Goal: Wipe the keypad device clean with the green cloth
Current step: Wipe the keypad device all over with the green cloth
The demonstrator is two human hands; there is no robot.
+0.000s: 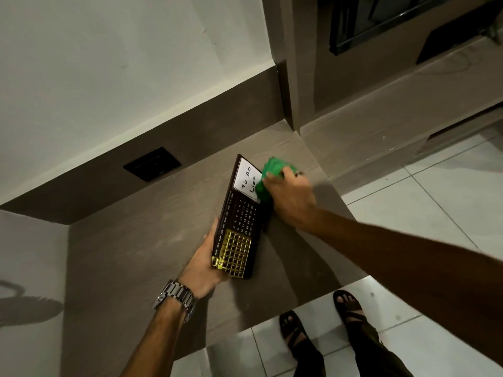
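Note:
The keypad device (239, 221) is a dark flat board with a gold key grid near me, rows of dates and months in the middle, and a white "To Do List" panel at its far end. It stands tilted on the brown counter (136, 235). My left hand (202, 263) grips its near left edge from below. My right hand (292, 198) holds the bunched green cloth (268, 176) against the device's far right edge, beside the white panel. Part of the cloth is hidden under my fingers.
A dark switch plate (152, 164) sits in the counter's back panel. A tall brown cabinet column (294, 77) rises at the counter's far right corner. A dark screen (381, 23) hangs at upper right. My sandalled feet (321, 330) stand on the white tiled floor.

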